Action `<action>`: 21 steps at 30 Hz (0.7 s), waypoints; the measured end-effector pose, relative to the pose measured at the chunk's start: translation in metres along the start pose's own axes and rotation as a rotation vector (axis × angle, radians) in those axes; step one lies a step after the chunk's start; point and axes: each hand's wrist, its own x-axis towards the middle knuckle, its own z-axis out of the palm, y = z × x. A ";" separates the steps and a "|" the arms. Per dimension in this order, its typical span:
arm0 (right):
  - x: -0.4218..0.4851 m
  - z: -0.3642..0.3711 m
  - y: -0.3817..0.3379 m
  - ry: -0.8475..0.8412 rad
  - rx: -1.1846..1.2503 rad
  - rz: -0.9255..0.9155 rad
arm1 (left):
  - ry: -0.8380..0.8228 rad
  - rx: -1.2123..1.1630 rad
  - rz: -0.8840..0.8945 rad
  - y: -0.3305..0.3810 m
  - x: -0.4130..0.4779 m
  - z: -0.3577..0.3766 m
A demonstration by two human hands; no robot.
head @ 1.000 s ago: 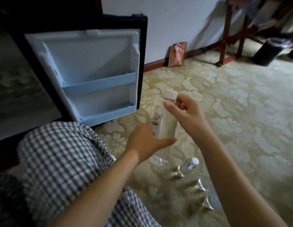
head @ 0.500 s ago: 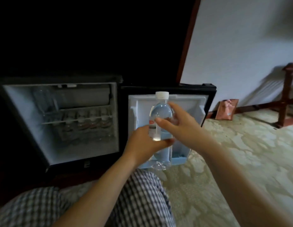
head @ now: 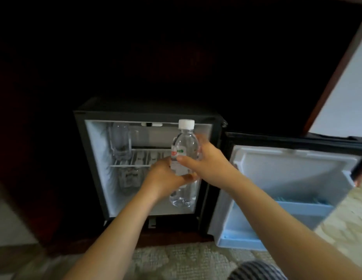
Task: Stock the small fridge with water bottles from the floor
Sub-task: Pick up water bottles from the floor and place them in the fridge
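- Head view: one water bottle (head: 184, 156) in my grasp, upright, white cap on top, right in front of the open fridge (head: 95, 158).
- Both hands on that single bottle: my left hand (head: 166, 174) wraps its lower middle from the left, fingers curled under and around it.
- My right hand (head: 204, 160) clamps the upper body from the right, thumb laid across the front over the label.
- The label (head: 176, 156) shows a red patch and a green patch on white; the writing is too blurred for me to read.
- Inside the fridge, one wire shelf (head: 139, 158) runs across the middle.
- One clear glass-like container (head: 120, 144) stands on the shelf's left end; more blurred clear shapes sit below the shelf, and I can't count them.
- One door (head: 287, 188) hangs open to the right, with two pale blue racks, an upper one (head: 303, 207) and a lower one (head: 240, 241).
- Both forearms reach forward from the bottom edge, elbows low, over patterned carpet (head: 166, 263).
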 end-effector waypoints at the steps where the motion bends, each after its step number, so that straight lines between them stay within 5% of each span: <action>1: 0.008 0.008 0.000 -0.013 -0.013 -0.008 | 0.013 -0.022 -0.029 -0.008 0.004 -0.004; 15: 0.108 0.122 -0.003 -0.100 -0.264 -0.066 | 0.274 -0.354 -0.254 -0.108 0.046 -0.058; 21: 0.138 0.152 -0.002 -0.049 -0.240 0.003 | 0.430 -0.428 -0.153 -0.115 0.056 -0.058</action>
